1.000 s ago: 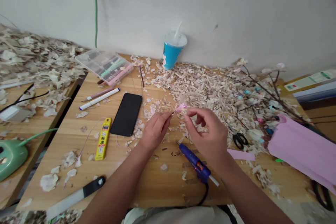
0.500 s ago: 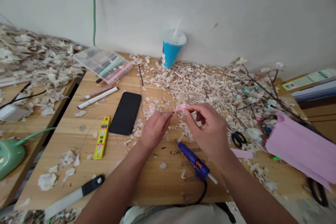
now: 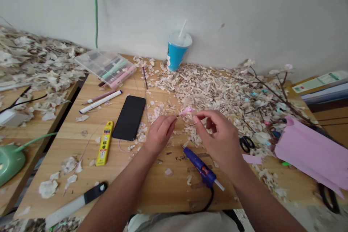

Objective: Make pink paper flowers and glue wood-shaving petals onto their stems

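My left hand (image 3: 161, 133) is closed, thumb and fingers pinching the thin stem of a small pink paper flower (image 3: 187, 111). The flower points to the right, above the table. Just right of its tip, my right hand (image 3: 216, 130) has thumb and index finger pinched together. Whatever lies between those fingertips is too small to make out. A blue hot glue gun (image 3: 201, 168) with a white glue stick in its back lies below the hands. Left of my left hand rests a black phone (image 3: 129, 117).
Dry petal-like scraps (image 3: 206, 83) cover the back of the table around a blue cup (image 3: 178, 52). Pink paper (image 3: 310, 152), black scissors (image 3: 247, 144) and flowering branches (image 3: 274, 94) are at right. A yellow blade box (image 3: 104, 143), marker (image 3: 100, 102) and scraper (image 3: 77, 203) lie left.
My right hand has drawn back slightly to the right, away from the pink flower it was touching. More of the flower shows. My left hand keeps its pinch on the stem.
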Motion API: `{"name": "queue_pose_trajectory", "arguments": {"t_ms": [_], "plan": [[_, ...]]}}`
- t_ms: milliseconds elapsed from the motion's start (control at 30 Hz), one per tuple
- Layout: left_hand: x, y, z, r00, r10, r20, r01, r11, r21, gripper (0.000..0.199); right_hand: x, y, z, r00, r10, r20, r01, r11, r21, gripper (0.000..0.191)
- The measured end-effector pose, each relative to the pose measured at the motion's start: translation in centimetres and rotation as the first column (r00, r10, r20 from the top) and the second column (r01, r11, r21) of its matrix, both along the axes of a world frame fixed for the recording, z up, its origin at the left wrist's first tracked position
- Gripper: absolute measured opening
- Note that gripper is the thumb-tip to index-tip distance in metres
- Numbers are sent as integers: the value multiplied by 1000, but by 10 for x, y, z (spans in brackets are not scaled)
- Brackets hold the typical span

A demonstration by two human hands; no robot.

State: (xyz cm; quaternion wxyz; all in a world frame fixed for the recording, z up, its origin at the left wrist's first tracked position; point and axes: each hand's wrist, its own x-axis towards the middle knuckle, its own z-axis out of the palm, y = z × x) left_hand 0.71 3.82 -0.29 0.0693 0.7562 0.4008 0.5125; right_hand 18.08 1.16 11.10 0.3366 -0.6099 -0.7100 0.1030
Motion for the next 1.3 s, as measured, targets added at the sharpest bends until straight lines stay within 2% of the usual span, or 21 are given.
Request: {"name": "queue_pose_trajectory", "arguments": {"t_ms": [300,700,1067,1300], "plan": [[0,0,-3,1000,-11,4,11,1000,-9,27,-6,-3,-3,1000,18,3,-18,1000,-24,8],[0,-1,-1,999,-37,16,37,999,2,29,-7,1,-1,996,64,70,-67,997,47,11],[1,-1,1,1000,-15,13,15,1000,-6,27,-8,-3,-3,976,-1,216,-29,990,138,8],[1,-1,2,1000,-7,2,7,1000,1,26,-8,0,-5,974,4,226,-33,991,126,6]]}}
